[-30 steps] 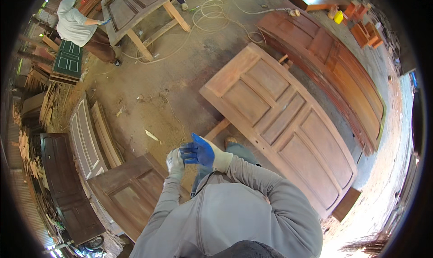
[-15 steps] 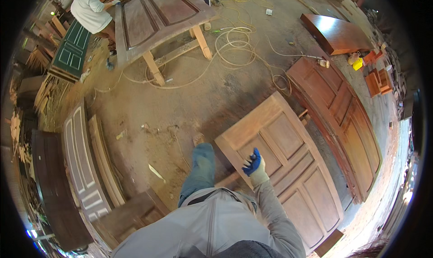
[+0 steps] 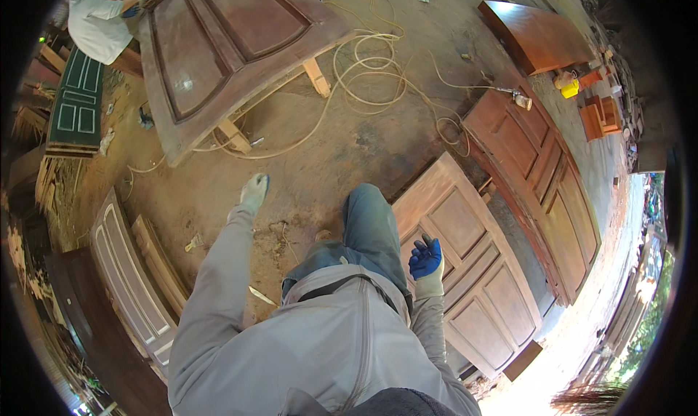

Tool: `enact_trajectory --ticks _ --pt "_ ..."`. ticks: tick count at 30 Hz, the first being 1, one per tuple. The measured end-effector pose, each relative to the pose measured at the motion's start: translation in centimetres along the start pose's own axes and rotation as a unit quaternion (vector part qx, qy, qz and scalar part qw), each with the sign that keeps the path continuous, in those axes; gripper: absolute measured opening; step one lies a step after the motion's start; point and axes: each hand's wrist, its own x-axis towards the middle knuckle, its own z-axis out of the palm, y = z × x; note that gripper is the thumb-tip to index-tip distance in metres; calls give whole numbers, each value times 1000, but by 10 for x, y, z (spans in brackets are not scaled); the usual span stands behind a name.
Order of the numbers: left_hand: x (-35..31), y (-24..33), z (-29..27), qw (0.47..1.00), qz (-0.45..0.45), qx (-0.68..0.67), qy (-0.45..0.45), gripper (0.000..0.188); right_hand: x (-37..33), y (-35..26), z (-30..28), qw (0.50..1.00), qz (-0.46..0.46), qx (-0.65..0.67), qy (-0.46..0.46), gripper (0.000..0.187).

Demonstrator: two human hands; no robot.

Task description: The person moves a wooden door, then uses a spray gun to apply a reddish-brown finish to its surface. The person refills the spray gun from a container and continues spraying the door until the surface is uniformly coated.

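Note:
My left hand [image 3: 254,192], in a pale work glove with blue along its palm side, hangs out ahead over the dirt floor. Its fingers point forward, fairly straight, and I see nothing in them. The near corner of a big brown panelled door [image 3: 254,23], raised on wooden trestles, is the closest thing beyond it. My right hand [image 3: 426,257] shows its blue palm, the fingers loosely bent and apart, with nothing held. Under and beside it lies an unfinished light-brown panelled door [image 3: 454,223]; whether the glove touches it I cannot tell.
A person [image 3: 98,23] leans over the far left end of the raised door. A pale hose [image 3: 367,74] lies coiled on the floor, leading to a spray gun [image 3: 518,96]. Reddish doors [image 3: 534,161] lie stacked at right. A grey panelled door [image 3: 131,270] and a green door [image 3: 76,96] are at left.
I have stepped forward, and the raised door is nearer. My left hand has come into view ahead. My right hand has turned its palm upward and its fingers have loosened.

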Motion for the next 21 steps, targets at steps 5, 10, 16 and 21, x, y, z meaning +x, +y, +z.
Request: enact_trajectory --ticks 5,10,16,21 --pt "65 66 102 995 15 -38 -96 39 82 -33 28 990 62 122 -42 34" --pt "145 86 199 958 -58 71 -272 43 217 -94 117 990 104 90 10 34" --pt "273 178 262 950 -146 109 -252 43 312 -200 199 994 38 44 -93 38" --pt "418 317 305 968 -22 -30 -249 39 364 -213 206 998 9 -58 38 50"
